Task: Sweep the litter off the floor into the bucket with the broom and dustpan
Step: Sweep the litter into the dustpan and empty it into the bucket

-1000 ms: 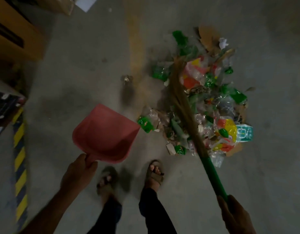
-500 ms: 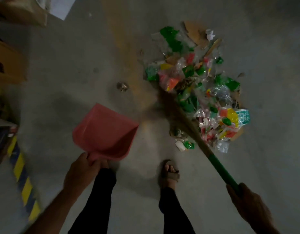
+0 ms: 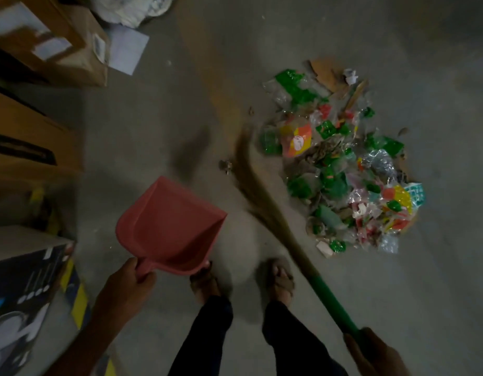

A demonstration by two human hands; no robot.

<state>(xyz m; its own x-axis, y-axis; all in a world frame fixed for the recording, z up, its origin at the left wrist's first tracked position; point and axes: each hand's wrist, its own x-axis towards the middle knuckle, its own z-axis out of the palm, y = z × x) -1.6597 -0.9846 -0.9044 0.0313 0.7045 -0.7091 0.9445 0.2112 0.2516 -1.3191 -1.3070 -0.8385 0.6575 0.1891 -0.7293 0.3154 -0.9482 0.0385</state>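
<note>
The left hand [image 3: 126, 289] curls its fingers and thumb round the handle of the red dustpan [image 3: 169, 226], at about 7 o'clock in the view. The pan is held off the floor [image 3: 158, 126], its open mouth facing 1 o'clock. The right hand [image 3: 370, 351], at 5 o'clock, grips the green handle of the broom [image 3: 264, 210]. The shaft slants up toward 11 o'clock and the brown bristles, blurred, lie just left of the litter [image 3: 346, 172]. That litter is a heap of green, orange and clear wrappers with cardboard scraps at 2 o'clock. 1 small scrap [image 3: 226, 166] lies apart, touching the bristles on their left. 2 sandalled feet [image 3: 281, 280] stand at 6 o'clock between pan and broom. Cardboard boxes [image 3: 53, 42] stand at 10 o'clock, a white sheet [image 3: 127, 51] beside them.
</note>
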